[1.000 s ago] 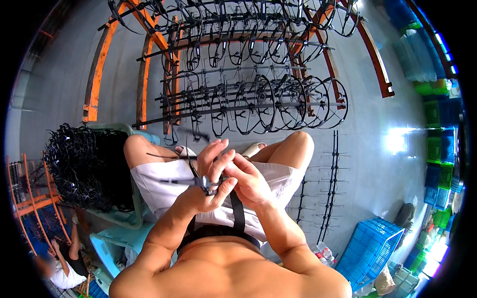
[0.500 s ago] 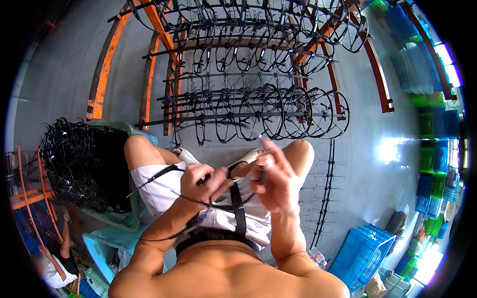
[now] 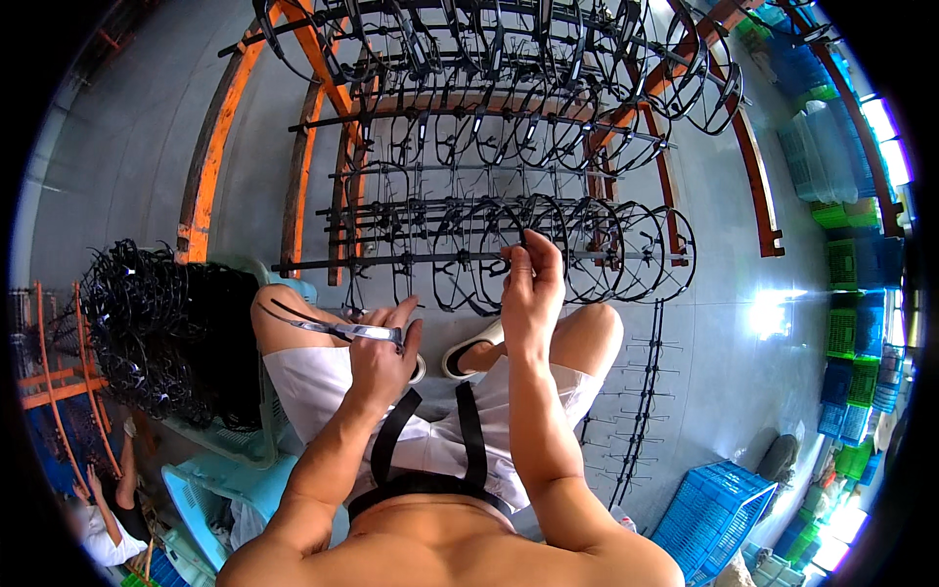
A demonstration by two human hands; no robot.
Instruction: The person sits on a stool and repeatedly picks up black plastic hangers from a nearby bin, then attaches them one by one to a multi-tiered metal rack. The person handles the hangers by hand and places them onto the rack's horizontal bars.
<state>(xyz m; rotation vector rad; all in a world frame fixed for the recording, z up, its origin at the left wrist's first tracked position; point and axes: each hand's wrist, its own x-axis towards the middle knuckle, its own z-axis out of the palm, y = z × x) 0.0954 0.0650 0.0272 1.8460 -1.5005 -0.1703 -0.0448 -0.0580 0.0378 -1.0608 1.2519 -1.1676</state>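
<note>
My left hand [image 3: 380,354], above my left thigh, is closed around a glossy black curved frame piece [image 3: 318,323]. Two thin arms of the piece reach out to the left, and a shiny end shows by my thumb. Farther forward, my right hand [image 3: 534,277] pinches a thin black hoop [image 3: 525,217] at the lowest front rod [image 3: 435,259] of the rack. Its fingertips partly hide the spot where hoop and rod meet. Similar black hoops [image 3: 626,293] hang along that rod on both sides of the hand.
Orange posts [image 3: 217,147] carry more rods full of black hoops. At my left, a pale green crate [image 3: 256,440] holds a heap of black pieces [image 3: 137,333]. A light blue stool [image 3: 201,499] and a blue crate [image 3: 712,509] flank me. Another person [image 3: 112,528] works at far left.
My right hand has gone from beside my left hand forward to the rack's front rod. My left hand has turned, and the black piece in it now points left. The view has shifted slightly.
</note>
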